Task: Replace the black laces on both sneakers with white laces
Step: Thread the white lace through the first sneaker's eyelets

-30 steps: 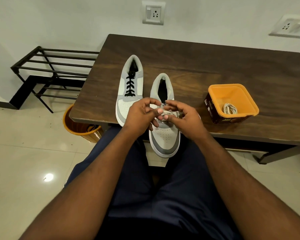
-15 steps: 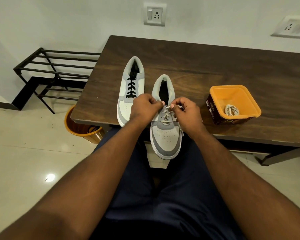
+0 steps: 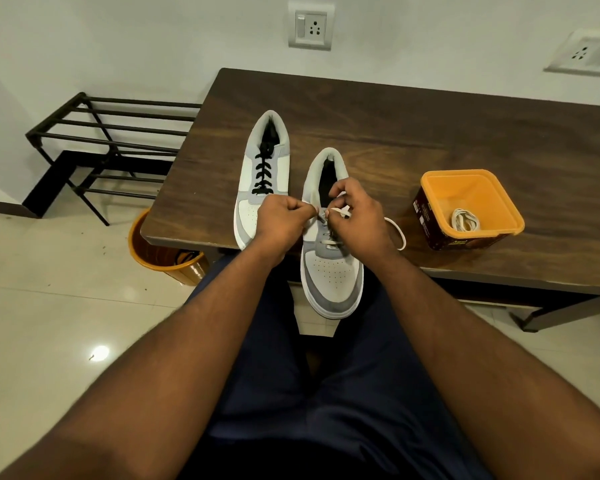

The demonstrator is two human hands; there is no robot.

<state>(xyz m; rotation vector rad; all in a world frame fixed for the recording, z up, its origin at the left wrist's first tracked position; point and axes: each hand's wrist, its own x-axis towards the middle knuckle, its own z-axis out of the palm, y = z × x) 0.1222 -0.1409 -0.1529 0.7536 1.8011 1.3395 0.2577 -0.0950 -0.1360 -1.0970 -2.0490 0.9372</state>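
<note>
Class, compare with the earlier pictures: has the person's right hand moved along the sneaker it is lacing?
Yes. The right hand has shifted up the near sneaker, away from the toe toward the collar, pinching the white lace.

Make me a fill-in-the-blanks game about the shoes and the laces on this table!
1. The far sneaker has ____ laces.
2. Both hands, left hand and right hand, are threading a white lace into the ____ sneaker.
3. A spare white lace lies coiled in the ____ tub.
4. The bin on the floor sits beside the ____.

Missing words: black; near; orange; table
</note>
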